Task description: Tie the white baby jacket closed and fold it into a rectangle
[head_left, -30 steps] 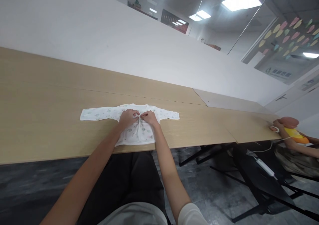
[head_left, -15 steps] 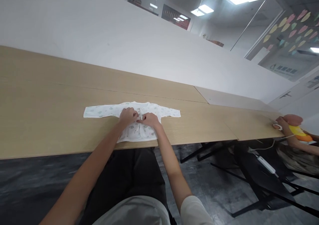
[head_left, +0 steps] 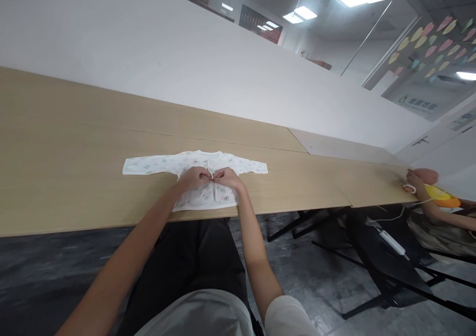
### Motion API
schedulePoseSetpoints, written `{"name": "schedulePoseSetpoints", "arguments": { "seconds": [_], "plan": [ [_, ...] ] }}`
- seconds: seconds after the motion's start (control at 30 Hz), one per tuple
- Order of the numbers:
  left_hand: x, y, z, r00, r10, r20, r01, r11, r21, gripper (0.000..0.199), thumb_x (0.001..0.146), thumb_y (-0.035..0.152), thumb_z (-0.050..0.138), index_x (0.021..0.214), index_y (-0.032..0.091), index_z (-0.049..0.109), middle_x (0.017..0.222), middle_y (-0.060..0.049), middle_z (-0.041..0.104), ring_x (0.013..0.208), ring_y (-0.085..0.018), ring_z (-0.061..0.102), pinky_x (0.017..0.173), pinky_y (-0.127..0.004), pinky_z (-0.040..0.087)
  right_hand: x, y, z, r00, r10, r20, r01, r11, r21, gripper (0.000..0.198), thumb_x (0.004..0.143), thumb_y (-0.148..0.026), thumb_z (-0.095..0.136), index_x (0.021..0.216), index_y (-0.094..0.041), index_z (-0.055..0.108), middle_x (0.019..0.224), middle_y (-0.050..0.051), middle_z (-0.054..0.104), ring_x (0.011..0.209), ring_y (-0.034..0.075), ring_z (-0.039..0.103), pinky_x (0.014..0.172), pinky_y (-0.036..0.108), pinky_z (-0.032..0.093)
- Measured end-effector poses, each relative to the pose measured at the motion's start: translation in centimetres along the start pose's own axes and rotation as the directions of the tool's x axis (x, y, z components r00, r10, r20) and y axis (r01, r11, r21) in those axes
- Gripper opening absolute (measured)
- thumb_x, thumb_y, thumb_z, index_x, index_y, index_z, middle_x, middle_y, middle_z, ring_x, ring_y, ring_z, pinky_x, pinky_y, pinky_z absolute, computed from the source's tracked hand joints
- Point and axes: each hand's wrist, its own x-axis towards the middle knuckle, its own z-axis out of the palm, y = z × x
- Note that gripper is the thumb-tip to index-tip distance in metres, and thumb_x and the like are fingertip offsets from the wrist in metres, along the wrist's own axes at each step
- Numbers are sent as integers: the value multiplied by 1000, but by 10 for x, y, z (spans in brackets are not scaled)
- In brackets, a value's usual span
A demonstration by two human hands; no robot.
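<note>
A small white long-sleeved baby shirt [head_left: 203, 197] with a scattered print lies spread on the table, its sleeves stretched out to both sides. Its front opening runs down the middle. My left hand [head_left: 196, 177] pinches the fabric at the left of this opening, fingers curled. From the other side my right hand [head_left: 226, 177] pinches the opposite edge. The fingertips of both hands meet at the opening, where the cloth is drawn up a little. Whatever fastener may sit between the fingers is too small to make out.
The long wooden table [head_left: 82, 177] runs along a white wall [head_left: 141, 73]. At the far right sits another person, a hand [head_left: 416, 182] on the table near something yellow and orange [head_left: 441, 196]. A black chair [head_left: 386, 256] with a white power strip [head_left: 392, 242] stands below the table.
Both hands have shifted slightly down the front opening, and their fingertips have come together. The cloth between them is now pulled up a bit. The shirt stays in place.
</note>
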Motion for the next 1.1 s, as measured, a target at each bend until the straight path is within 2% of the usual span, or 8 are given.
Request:
{"name": "schedulePoseSetpoints", "arguments": {
  "seconds": [0.13,0.3,0.53,0.67,0.83,1.1],
  "plan": [
    [0,-1,2,999,-14,45,16,999,-46,29,71,42,60,78,18,75,59,1,53,59,-15,47,61,-27,36,2,2,-2,998,45,45,-53,981,185,24,68,-6,63,90,-16,65,63,-5,63,52,7,51,51,16,39],
    [4,-5,2,996,-40,75,49,992,-117,31,69,45,59,76,18,73,57,2,48,56,-14,45,58,-27,34,1,-1,-4,994,74,78,-93,954,284,29,67,-3,65,93,-17,62,60,-6,62,49,7,54,50,17,46],
    [3,1,-3,988,-64,139,90,978,-190,36,70,51,59,78,18,70,64,-1,59,62,-16,51,59,-28,38,1,1,-3,992,52,114,-91,926,366,33,67,-6,73,97,-16,62,64,-4,66,57,10,63,56,18,52],
    [1,5,-6,986,-73,150,111,959,-262,37,69,54,63,79,18,69,72,-3,66,69,-19,58,64,-30,44,0,2,-4,992,56,116,-102,891,442,35,69,-7,74,101,-14,62,68,-2,69,64,12,67,63,21,56],
    [3,-2,-3,984,-85,157,137,921,-364,34,62,49,69,78,20,64,74,-3,69,73,-21,63,66,-31,47,-1,-3,-3,988,111,108,-148,873,465,35,71,-2,70,103,-13,61,65,-2,69,63,11,67,63,22,58],
    [4,-9,0,987,-48,154,104,918,-383,31,63,45,69,74,19,55,67,1,63,64,-17,58,61,-28,42,-1,-3,-2,988,137,73,-155,873,462,32,73,-3,72,101,-14,63,65,-2,68,62,12,68,65,23,60]
  ]
}}
